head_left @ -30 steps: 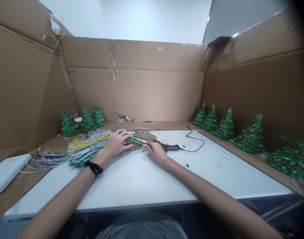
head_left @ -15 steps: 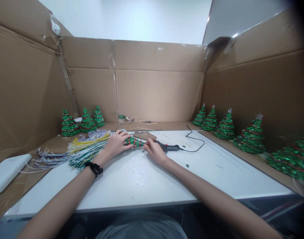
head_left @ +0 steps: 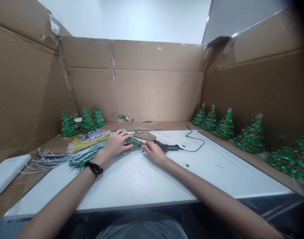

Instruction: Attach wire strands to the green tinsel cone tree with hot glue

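Note:
A small green beaded Christmas tree (head_left: 133,142) with red trim lies on its side on the white table (head_left: 147,179). My left hand (head_left: 116,143) is wrapped round its wide end, fingers curled over it. My right hand (head_left: 153,151) pinches at its narrow tip, fingers closed. A black glue gun (head_left: 166,147) lies just right of my right hand, its cord (head_left: 195,141) trailing toward the back.
A bundle of yellow, green and white strands (head_left: 83,149) lies left of my left hand. Finished trees stand at the back left (head_left: 80,121) and along the right wall (head_left: 226,126). Cardboard walls (head_left: 156,89) enclose the table. A white tray (head_left: 6,171) sits far left.
My right hand has slid slightly left along the tree's tip, uncovering more of the glue gun. My left hand and the tree have stayed put.

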A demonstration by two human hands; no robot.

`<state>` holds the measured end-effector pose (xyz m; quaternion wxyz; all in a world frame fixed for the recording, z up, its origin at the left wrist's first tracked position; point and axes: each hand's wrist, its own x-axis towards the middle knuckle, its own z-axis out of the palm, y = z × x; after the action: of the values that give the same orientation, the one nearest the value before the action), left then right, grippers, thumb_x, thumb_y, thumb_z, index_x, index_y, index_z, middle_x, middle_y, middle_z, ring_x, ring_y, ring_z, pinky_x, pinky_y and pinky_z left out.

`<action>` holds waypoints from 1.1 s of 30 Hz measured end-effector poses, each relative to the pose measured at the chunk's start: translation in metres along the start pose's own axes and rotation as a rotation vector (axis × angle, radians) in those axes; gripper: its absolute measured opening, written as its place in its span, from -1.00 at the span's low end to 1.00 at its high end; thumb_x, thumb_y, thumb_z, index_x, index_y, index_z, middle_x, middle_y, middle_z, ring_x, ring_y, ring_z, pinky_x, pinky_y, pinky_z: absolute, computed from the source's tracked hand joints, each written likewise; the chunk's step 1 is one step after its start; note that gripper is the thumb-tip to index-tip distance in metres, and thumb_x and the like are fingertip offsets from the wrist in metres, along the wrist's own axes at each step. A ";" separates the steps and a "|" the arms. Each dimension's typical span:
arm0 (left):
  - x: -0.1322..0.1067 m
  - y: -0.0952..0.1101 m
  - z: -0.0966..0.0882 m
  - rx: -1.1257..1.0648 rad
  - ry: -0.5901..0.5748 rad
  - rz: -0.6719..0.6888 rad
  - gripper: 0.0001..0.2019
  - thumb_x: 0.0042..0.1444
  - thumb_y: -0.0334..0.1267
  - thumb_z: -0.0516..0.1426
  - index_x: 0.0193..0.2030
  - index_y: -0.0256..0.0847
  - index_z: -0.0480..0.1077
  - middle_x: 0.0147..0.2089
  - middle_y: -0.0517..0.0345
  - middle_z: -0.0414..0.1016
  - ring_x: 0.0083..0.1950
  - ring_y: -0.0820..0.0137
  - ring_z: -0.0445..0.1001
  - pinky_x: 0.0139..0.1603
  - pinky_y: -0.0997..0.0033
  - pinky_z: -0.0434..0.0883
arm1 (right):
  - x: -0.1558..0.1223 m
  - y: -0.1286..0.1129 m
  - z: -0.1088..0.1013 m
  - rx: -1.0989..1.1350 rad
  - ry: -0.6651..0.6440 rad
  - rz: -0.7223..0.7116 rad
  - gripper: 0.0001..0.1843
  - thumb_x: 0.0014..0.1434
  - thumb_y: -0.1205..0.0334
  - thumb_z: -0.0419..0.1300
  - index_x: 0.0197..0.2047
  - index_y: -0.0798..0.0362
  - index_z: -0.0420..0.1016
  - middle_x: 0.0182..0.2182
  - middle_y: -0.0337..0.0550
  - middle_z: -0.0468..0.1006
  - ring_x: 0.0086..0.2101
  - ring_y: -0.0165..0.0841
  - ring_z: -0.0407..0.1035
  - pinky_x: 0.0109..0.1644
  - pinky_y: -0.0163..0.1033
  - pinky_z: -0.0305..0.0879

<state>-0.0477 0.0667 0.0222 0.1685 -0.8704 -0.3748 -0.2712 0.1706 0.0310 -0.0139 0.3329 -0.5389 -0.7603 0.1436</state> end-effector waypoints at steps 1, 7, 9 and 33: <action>0.000 0.000 0.000 0.000 -0.001 -0.002 -0.60 0.07 0.01 0.15 0.01 -0.10 0.42 0.03 0.10 0.46 0.05 0.19 0.30 -0.03 0.23 0.34 | 0.000 0.000 0.001 -0.007 0.004 0.006 -0.84 0.22 0.14 0.02 -0.27 0.05 0.31 -0.46 -0.18 0.47 -0.42 -0.33 0.35 -0.37 -0.34 0.09; 0.000 0.001 -0.001 0.006 0.000 -0.017 -0.60 0.08 0.01 0.14 0.01 -0.11 0.42 0.03 0.08 0.46 0.06 0.18 0.31 -0.05 0.22 0.35 | -0.001 0.006 0.003 0.004 0.043 -0.068 -0.91 0.22 0.21 -0.01 -0.29 0.03 0.21 -0.44 -0.22 0.40 -0.43 -0.36 0.30 -0.37 -0.34 0.07; 0.000 0.002 -0.002 0.006 -0.003 -0.026 -0.60 0.08 0.02 0.14 0.01 -0.09 0.42 0.03 0.07 0.46 0.05 0.18 0.31 -0.07 0.21 0.36 | 0.000 0.006 0.003 -0.007 0.040 -0.081 -0.89 0.24 0.18 -0.03 -0.29 0.02 0.21 -0.45 -0.22 0.40 -0.43 -0.36 0.30 -0.37 -0.34 0.06; 0.001 0.002 -0.002 0.011 -0.003 -0.025 -0.60 0.09 0.03 0.13 0.00 -0.12 0.42 0.01 0.08 0.48 0.03 0.20 0.32 -0.07 0.24 0.34 | -0.002 0.004 -0.001 -0.159 0.124 -0.102 -0.83 0.27 0.17 -0.04 -0.24 -0.01 0.32 -0.42 -0.19 0.49 -0.38 -0.32 0.35 -0.36 -0.33 0.06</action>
<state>-0.0470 0.0646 0.0243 0.1694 -0.8652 -0.3874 -0.2697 0.1745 0.0305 -0.0155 0.3423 -0.5320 -0.7738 0.0320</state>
